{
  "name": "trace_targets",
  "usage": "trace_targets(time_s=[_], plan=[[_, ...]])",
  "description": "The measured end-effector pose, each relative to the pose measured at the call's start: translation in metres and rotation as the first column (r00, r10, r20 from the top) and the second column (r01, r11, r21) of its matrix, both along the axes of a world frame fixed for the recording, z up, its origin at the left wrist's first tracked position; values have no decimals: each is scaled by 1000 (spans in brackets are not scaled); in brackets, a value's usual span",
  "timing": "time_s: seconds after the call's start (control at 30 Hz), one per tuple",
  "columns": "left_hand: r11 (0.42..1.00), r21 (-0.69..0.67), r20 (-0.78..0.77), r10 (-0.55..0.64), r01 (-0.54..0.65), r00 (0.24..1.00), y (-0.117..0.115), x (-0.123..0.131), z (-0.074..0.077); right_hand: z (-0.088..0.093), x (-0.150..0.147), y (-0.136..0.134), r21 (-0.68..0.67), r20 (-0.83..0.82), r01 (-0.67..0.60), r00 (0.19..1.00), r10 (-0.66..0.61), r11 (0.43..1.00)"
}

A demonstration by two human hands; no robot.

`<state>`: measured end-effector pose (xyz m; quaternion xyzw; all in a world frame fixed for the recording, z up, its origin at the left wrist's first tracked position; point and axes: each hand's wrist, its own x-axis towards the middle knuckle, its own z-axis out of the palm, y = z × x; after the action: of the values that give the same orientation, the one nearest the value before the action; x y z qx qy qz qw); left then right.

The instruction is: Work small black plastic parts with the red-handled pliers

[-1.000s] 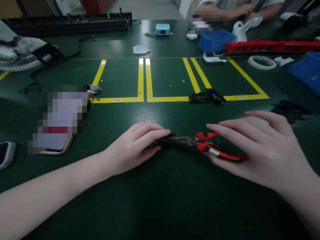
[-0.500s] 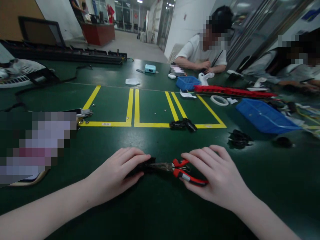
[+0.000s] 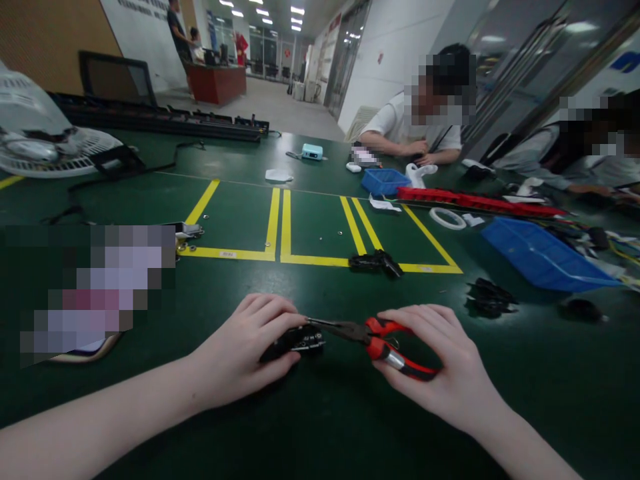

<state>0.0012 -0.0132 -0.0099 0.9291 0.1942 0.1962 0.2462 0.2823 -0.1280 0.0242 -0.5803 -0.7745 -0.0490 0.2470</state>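
Note:
My left hand [image 3: 255,343] is closed around a small black part [image 3: 307,340], whose right end shows beyond the fingers; the rest is hidden by the hand. My right hand [image 3: 440,357] grips red-and-black needle-nose pliers [image 3: 383,340] by the handles. Their long, dark jaws point left and reach the upper edge of the black part, close to my left fingertips. Whether the tips pinch anything is too small to tell. Beyond my hands, more black parts [image 3: 375,262] lie across the yellow tape line.
A pixelated phone-like device [image 3: 107,300] lies at the left. To the right are a black bundle [image 3: 490,297], a blue bin [image 3: 545,257] and a tape roll [image 3: 447,219]. A smaller blue bin [image 3: 385,181] stands farther back, near a seated person [image 3: 400,127]. A white fan [image 3: 40,133] is at far left.
The plier tips have shifted from the end of the black part to its upper edge, and more of that part now shows. The camera view has tilted up and swung slightly left.

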Motion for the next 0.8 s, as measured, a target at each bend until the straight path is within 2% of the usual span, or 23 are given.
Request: trace_targets(time_s=[0.23,0.43,0.63,0.8], plan=[[988,-138,110,-47,63,993,2,-2,3,-8,-10,0,-22,-82,-62,995,60,998],[942,-314,232,-46,119,972,-1,0,9,-11,-14,1,-26,-82,-88,993,86,996],[938,-333,289,8,93,957,1,0,6,-11,-14,1,3,-54,-93,994,93,996],[938,-330,286,-3,102,958,1,-1,6,-8,-11,2,51,-6,-97,995,98,994]])
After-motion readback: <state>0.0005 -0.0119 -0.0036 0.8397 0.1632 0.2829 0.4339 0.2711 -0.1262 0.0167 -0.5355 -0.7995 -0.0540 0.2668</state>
